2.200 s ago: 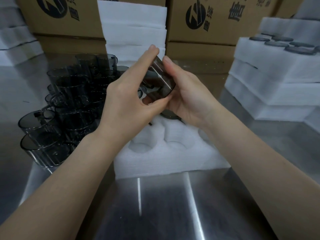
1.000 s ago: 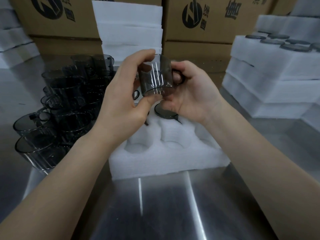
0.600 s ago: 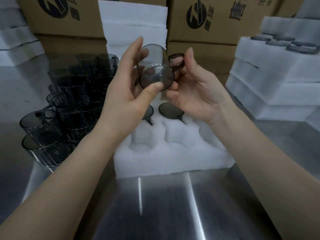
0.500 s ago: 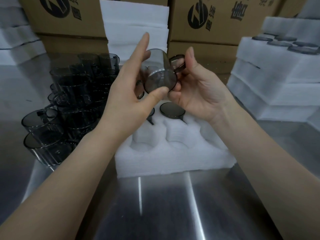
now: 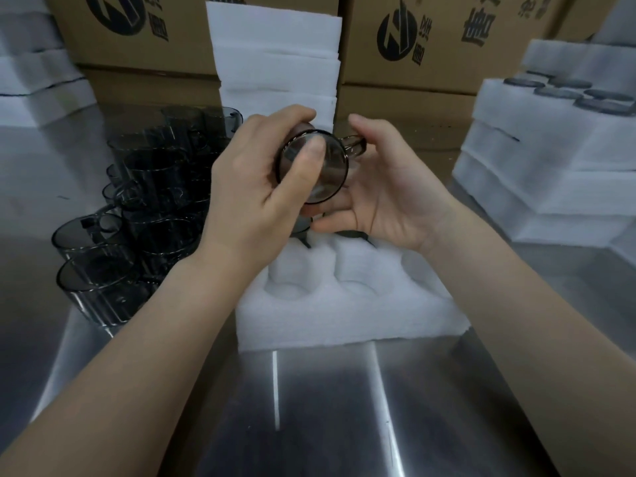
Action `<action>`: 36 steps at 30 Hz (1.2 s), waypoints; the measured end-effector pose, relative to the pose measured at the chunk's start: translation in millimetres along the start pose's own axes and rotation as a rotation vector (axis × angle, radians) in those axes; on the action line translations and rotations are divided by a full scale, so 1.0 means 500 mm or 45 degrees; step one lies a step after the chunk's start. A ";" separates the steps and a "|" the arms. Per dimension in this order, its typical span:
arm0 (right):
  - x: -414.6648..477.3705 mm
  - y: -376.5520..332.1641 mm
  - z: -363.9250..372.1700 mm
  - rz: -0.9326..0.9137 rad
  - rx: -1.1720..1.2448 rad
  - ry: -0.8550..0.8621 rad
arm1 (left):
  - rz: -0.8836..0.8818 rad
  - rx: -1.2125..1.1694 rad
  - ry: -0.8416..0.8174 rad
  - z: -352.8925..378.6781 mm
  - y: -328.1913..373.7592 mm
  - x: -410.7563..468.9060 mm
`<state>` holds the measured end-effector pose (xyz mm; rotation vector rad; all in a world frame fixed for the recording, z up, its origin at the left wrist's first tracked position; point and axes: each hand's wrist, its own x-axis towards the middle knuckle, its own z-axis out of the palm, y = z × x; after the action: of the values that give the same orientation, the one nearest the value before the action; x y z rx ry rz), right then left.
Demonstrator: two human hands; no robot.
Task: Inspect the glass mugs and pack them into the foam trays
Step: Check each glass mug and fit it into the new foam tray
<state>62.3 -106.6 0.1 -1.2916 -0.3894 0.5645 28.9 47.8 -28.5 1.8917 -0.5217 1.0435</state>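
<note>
Head view, containers first: I am looking at a white foam tray (image 5: 344, 315) lying on the steel table (image 5: 327, 407), just below the hands. Its three near pockets (image 5: 358, 280) are showing only foam. Two seated mugs (image 5: 351, 234) are sitting in the row behind. On the right, stacked trays (image 5: 550, 173) are standing, the top one carrying dark mug rims (image 5: 564, 92). Loose mugs (image 5: 148, 201) are crowding the table left of the tray.

The glass mug (image 5: 330, 177) under inspection is being held in the air above the tray's far rows, with its round end facing me and its handle (image 5: 354, 143) pointing right. The left hand (image 5: 251, 187) is gripping it, fingers curling over the top and the thumb lying across the round face. The right hand (image 5: 389, 194) is holding it too, thumb beneath and fingers curling behind the handle.

Against the frame half a second back, the left fingers are no longer stretching upward, the mug's side wall is no longer showing, and the mug is sitting lower.

The hands are covering most of the seated mugs and the tray's far rows, so I am not counting there. I cannot tell whether the end facing me is mouth or base. The cardboard boxes (image 5: 447, 74) are being cut off at the top edge.
</note>
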 end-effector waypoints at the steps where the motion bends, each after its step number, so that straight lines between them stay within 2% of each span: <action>1: -0.001 0.000 -0.002 -0.002 -0.003 -0.028 | -0.004 -0.019 -0.014 0.000 0.000 0.000; 4: -0.003 0.003 -0.008 -0.066 -0.002 -0.119 | -0.103 -0.142 -0.015 -0.001 0.000 0.001; 9: -0.006 0.014 -0.009 -0.332 -0.110 -0.339 | -0.491 -0.457 0.144 0.002 0.003 0.009; 11: -0.002 0.019 -0.007 -0.405 -0.230 -0.265 | -0.601 -0.531 0.138 0.004 0.000 0.011; 14: 0.001 0.023 -0.004 -0.518 -0.340 -0.113 | -0.652 -0.581 0.032 0.003 -0.004 0.011; 18: -0.013 0.007 0.012 -0.502 -0.363 0.028 | -0.643 -0.379 -0.007 -0.003 -0.016 0.011; 20: -0.025 -0.012 0.028 -0.429 -0.622 0.161 | -0.736 -0.388 0.001 -0.004 -0.030 0.015; 25: -0.045 -0.011 0.095 -0.072 -1.330 0.312 | -1.117 -0.519 0.030 -0.002 -0.052 0.022; 29: -0.048 0.007 0.140 -0.188 -1.704 0.392 | -1.167 -0.533 0.020 -0.009 -0.064 0.021; 32: -0.056 -0.004 0.145 -0.266 -1.780 0.347 | -1.161 -0.559 0.062 -0.009 -0.063 0.019; 36: -0.061 -0.010 0.152 -0.220 -1.973 0.294 | -1.124 -0.445 -0.001 -0.005 -0.069 0.017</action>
<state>-4.5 -65.8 24.4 -2.7190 -0.7851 -0.1762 56.5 68.3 -38.1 1.5434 0.1469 0.3341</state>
